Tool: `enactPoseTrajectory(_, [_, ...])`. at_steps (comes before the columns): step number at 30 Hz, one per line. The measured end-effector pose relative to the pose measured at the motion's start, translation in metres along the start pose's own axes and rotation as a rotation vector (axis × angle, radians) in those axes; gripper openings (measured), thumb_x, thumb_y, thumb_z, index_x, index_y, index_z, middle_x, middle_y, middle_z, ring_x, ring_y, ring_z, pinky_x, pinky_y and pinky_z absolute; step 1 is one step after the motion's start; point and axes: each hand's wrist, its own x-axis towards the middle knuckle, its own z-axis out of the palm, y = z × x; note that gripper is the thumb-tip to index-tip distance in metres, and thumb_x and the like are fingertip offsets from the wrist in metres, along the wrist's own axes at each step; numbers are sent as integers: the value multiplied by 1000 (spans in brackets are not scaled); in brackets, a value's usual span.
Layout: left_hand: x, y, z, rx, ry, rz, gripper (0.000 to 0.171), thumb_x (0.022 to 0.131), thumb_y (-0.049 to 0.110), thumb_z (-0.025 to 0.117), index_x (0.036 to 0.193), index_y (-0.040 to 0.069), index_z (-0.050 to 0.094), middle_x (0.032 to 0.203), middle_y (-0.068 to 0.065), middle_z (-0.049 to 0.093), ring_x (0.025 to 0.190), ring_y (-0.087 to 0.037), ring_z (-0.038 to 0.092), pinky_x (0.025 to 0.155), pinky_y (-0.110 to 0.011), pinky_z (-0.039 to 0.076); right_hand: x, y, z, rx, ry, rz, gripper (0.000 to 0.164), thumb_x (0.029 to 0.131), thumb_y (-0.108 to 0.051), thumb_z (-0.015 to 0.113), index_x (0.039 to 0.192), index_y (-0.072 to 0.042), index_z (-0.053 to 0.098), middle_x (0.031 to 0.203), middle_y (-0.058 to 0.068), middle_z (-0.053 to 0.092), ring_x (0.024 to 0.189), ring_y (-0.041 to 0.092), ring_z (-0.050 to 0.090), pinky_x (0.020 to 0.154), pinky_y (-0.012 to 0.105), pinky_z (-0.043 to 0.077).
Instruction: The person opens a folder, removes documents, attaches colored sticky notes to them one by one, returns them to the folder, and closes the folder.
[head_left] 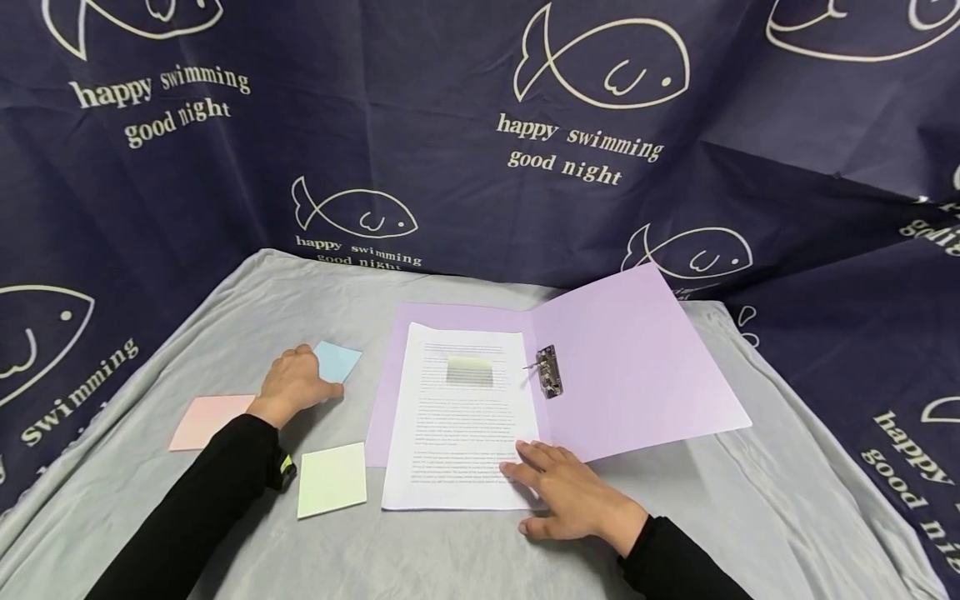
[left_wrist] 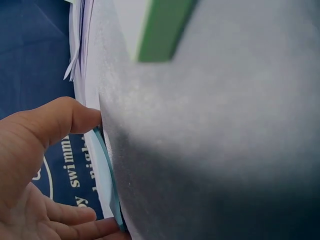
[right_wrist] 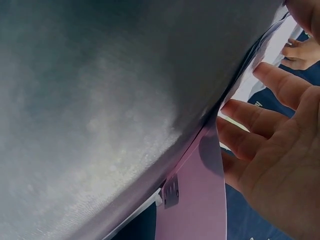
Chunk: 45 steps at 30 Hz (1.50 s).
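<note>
My left hand (head_left: 296, 385) holds a blue sticky note pad (head_left: 337, 362) on the table. In the left wrist view, the thumb is at one end of the pad (left_wrist: 106, 175) and the fingertips are at the other. Fingers spread, my right hand (head_left: 572, 493) rests on the lower right corner of a stack of printed sheets (head_left: 465, 425). Those sheets lie over the left side of an opened purple folder (head_left: 637, 367). A small pale yellow-green note (head_left: 470, 372) sits on the upper part of the top sheet.
A pink sticky note pad (head_left: 206, 423) lies left of my left wrist, and a pale green pad (head_left: 332, 481) lies in front of it. The folder's metal clip (head_left: 550, 372) stands beside the sheets. Behind the grey-covered table (head_left: 442, 558) hangs a dark blue fish-print curtain (head_left: 450, 125).
</note>
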Motion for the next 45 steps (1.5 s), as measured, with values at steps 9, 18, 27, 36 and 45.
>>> enactPoseTrajectory(9, [-2,0,-2,-93,71,36,62,66,26,75,98,-16,42,83,-25,44,79,-41,47,67,-47,39,0,1,-1,18,7,0,73,77,-44,70,138,-14,45,142,22,34,128,38,32,101,51,26])
enactPoseTrajectory(18, [-10,20,-10,-129,159,134,54,63,28,76,92,-8,47,80,-17,46,76,-36,46,62,-43,38,-2,1,-8,107,39,10,80,74,-41,74,141,-11,40,144,23,29,130,40,28,100,53,27])
enactPoseTrajectory(27, [-28,61,-7,-166,118,217,91,61,25,77,129,-18,34,112,-34,46,93,-43,47,74,-49,42,5,4,-29,132,136,-28,79,75,-37,74,140,-6,40,143,26,29,128,42,30,97,54,31])
enactPoseTrajectory(36, [-54,104,-1,-213,48,370,94,56,23,79,132,-13,36,119,-28,48,103,-37,48,85,-50,41,23,6,-43,177,198,-64,81,79,-33,71,143,-2,31,145,21,28,131,33,29,100,48,29])
enactPoseTrajectory(45, [-79,135,9,-218,-16,555,92,57,26,80,132,-7,40,114,-16,53,95,-24,52,80,-44,42,41,-4,-50,217,258,-116,82,80,-33,71,144,-1,29,148,17,25,134,28,26,102,45,28])
